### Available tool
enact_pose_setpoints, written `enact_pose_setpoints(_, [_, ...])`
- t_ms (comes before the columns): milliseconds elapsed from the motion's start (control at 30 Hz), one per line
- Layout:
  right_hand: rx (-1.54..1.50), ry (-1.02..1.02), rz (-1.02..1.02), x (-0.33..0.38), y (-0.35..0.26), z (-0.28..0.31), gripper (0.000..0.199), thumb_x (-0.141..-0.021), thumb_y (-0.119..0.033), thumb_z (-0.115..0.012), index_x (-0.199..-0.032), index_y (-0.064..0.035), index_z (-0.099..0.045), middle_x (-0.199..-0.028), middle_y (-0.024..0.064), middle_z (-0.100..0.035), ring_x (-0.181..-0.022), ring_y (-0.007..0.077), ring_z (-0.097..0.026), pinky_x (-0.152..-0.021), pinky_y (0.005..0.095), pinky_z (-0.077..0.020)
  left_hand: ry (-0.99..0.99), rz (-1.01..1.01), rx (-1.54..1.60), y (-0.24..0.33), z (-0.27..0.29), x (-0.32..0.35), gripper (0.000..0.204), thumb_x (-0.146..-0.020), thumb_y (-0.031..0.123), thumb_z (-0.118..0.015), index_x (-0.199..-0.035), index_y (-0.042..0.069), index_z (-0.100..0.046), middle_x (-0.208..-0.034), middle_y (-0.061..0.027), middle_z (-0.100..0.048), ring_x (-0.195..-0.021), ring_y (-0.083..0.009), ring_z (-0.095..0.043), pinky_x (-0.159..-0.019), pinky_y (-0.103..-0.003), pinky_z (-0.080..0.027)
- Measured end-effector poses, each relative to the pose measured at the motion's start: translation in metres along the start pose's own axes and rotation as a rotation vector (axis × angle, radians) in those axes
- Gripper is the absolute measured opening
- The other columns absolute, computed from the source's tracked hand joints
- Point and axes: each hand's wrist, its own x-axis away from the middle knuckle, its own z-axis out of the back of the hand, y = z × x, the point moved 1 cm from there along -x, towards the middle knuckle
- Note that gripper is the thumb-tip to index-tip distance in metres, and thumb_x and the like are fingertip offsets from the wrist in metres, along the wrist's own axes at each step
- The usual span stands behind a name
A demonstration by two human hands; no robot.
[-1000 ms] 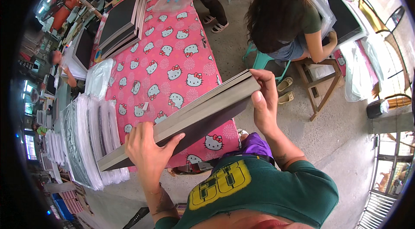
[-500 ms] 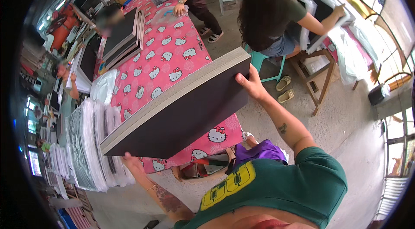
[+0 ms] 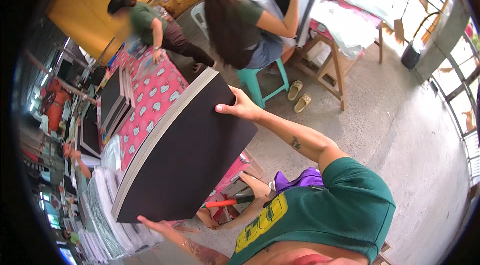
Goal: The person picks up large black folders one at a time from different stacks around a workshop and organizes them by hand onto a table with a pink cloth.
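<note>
Both my hands hold a stack of black panels (image 3: 185, 150) with pale grey edges, tilted up with its broad black face toward me. A line along the edge suggests two panels pressed together. My right hand (image 3: 240, 106) grips the upper right edge, thumb on the black face and fingers behind. At the bottom left corner, my left hand (image 3: 156, 226) supports the lower edge; part of its fingers is hidden. Behind and below the panels lies a table with a pink patterned cloth (image 3: 152, 87). Plastic-wrapped panels (image 3: 102, 215) stand close by my left hand.
Dark panels (image 3: 116, 97) are stacked on the table's far left. A co-worker (image 3: 150, 27) leans over its far end. Another person sits on a green stool (image 3: 260, 85), handling a framed panel. Slippers (image 3: 298, 97) and a wooden trestle (image 3: 336, 72) stand right. Purple cloth (image 3: 300, 179) lies near me.
The panels have tipped so more of their black face shows, and both hands moved with them, still gripping. My view has swung right. The far co-worker's head and a fan now show.
</note>
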Motion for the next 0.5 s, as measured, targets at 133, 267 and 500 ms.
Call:
enact_pose_setpoints(133, [-0.040, 0.144, 0.057, 0.073, -0.081, 0.066, 0.073, -0.074, -0.037, -0.083, -0.124, 0.0052, -0.050, -0.115, 0.0106, -0.061, -0.109, 0.0174, -0.055, -0.097, 0.0334, -0.0433, -0.046, -0.178, -0.014, 0.043, -0.044, 0.061, 0.091, -0.086, 0.064, -0.054, -0.140, -0.007, -0.035, -0.143, -0.0208, -0.040, -0.128, -0.0347, -0.043, -0.107, -0.047, -0.036])
enact_pose_setpoints(267, [0.017, 0.395, 0.217, 0.166, -0.139, 0.175, 0.073, -0.069, -0.040, -0.086, -0.118, 0.0041, -0.053, -0.106, 0.0083, -0.062, -0.102, 0.0163, -0.057, -0.091, 0.0333, -0.0468, -0.140, -0.279, 0.093, 0.068, -0.106, 0.129, 0.093, -0.085, 0.065, -0.054, -0.140, -0.008, -0.034, -0.144, -0.0217, -0.038, -0.130, -0.0352, -0.040, -0.111, -0.046, -0.031])
enact_pose_setpoints(500, [0.105, 0.701, 0.424, 0.338, -0.278, 0.332, 0.084, -0.061, -0.054, -0.087, -0.111, 0.0050, -0.055, -0.102, 0.0068, -0.062, -0.096, 0.0155, -0.058, -0.082, 0.0313, -0.0482, -0.274, -0.438, 0.326, 0.072, -0.264, 0.314, 0.091, -0.083, 0.065, -0.058, -0.141, -0.002, -0.036, -0.144, -0.0188, -0.039, -0.131, -0.0340, -0.039, -0.113, -0.047, -0.028])
